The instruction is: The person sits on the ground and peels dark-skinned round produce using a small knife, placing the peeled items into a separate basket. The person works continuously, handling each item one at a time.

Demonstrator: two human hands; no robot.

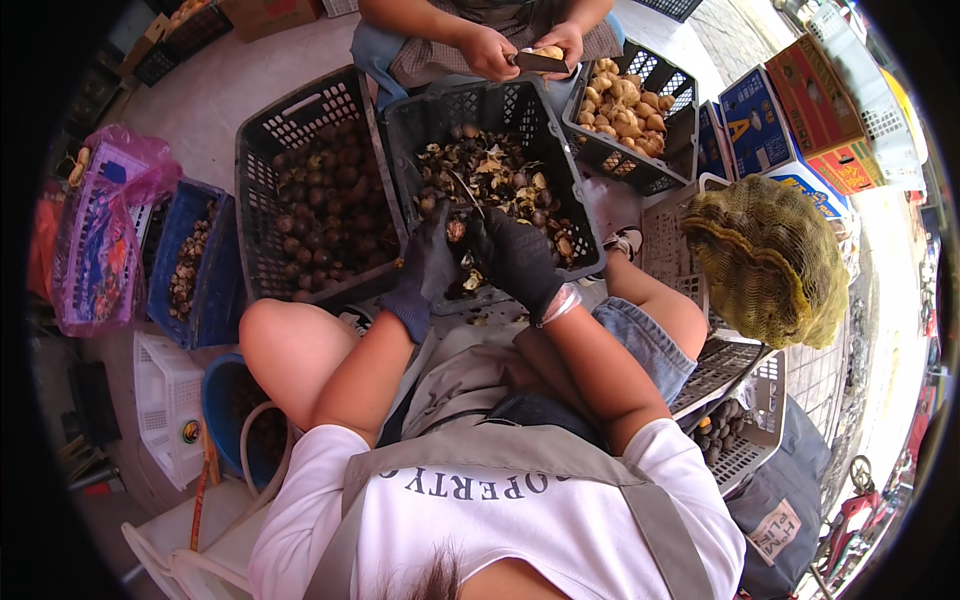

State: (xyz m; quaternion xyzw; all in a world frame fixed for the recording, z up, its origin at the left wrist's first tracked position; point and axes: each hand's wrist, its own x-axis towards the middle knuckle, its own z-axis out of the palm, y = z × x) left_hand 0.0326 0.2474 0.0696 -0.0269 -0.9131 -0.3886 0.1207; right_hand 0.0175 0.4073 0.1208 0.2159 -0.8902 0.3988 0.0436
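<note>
Both of my hands wear dark gloves and are over the near part of a black plastic crate of peelings. Between the fingers of my left hand is a small round corm, reddish-brown and partly pared, perhaps a water chestnut. My right hand, close beside it, grips a thin knife whose narrow blade points away from me; its handle is hidden in the glove. Dark and pale peelings lie in the crate below, mixed with some round corms.
Left of it, another black crate holds many dark corms. Opposite, a person's hands hold a cleaver and a pale tuber. A crate of tan tubers, a mesh sack and a blue bin stand around.
</note>
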